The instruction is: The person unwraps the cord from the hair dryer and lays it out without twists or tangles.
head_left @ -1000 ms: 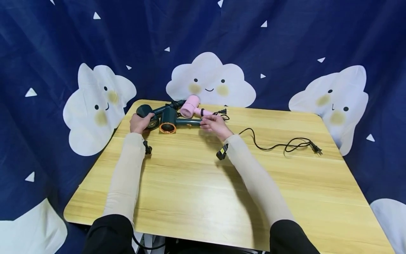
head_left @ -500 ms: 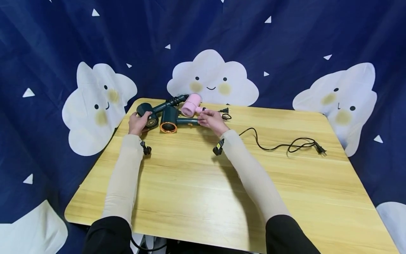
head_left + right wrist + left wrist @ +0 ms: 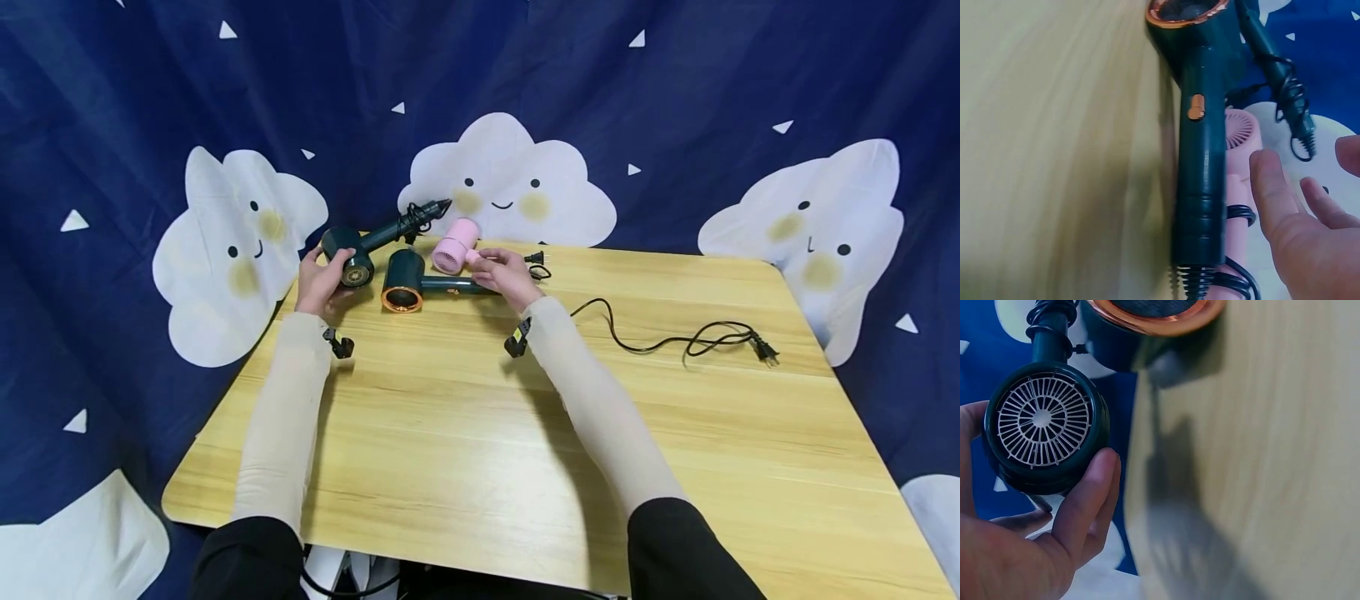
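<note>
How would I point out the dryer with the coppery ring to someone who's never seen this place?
On the wooden table, look toward the far edge, left of centre. Just right of the green dryer in the left hand lies a second green dryer, a pink dryer behind its handle. Unlike both, it shows a coppery ring around its mouth.

Leftmost dryer (image 3: pixel 375 237): smooth plastic w/ metallic grille (image 3: pixel 1041 419); tbl (image 3: pixel 450 433): semi-gloss wood-look.

Left fingers (image 3: pixel 1088 497) curled, right fingers (image 3: pixel 1269 184) apart
</note>
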`<state>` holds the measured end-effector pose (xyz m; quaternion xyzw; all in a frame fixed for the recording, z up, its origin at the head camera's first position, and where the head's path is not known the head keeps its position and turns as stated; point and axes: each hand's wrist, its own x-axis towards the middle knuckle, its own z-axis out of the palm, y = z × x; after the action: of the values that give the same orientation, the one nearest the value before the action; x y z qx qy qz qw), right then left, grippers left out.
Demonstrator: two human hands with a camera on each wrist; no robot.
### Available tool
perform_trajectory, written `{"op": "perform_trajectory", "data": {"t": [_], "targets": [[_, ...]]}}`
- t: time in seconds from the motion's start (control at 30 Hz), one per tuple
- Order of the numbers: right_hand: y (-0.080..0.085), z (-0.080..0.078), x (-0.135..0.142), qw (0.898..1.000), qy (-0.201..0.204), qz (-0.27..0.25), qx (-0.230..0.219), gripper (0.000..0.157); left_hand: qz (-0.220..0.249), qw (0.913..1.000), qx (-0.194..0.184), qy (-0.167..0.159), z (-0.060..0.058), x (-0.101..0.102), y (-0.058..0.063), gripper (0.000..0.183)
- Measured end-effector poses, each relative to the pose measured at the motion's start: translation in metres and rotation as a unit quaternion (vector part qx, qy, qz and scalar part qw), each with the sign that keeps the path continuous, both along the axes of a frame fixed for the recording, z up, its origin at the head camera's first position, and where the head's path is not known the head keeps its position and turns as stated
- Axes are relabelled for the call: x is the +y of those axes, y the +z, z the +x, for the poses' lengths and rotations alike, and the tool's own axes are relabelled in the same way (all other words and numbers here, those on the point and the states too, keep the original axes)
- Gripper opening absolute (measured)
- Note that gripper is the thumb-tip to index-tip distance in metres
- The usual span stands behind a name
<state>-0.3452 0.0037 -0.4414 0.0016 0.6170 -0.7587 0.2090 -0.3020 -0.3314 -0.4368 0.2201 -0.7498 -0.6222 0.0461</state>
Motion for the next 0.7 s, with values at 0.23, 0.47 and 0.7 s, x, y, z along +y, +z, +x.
{"op": "perform_trajectory", "data": {"t": [0.23, 0.47, 0.7], "targets": [[0.013, -0.002, 0.006, 1.0, -0.013, -0.02, 0.012, 0.053, 0.026, 0.9993, 0.023, -0.015, 0.004, 0.016, 0.021, 0.086], [0.022, -0.006, 0.02, 0.999, -0.039, -0.028, 0.012, 0.069, 0.047, 0.9966, 0.019, -0.065, 0.015, 0.045, 0.04, 0.08], [0.028, -0.002, 0.039, 0.997, -0.028, -0.063, 0.021, 0.074, 0.04, 0.9927, 0.002, -0.113, 0.033, 0.076, 0.054, 0.08]]}}
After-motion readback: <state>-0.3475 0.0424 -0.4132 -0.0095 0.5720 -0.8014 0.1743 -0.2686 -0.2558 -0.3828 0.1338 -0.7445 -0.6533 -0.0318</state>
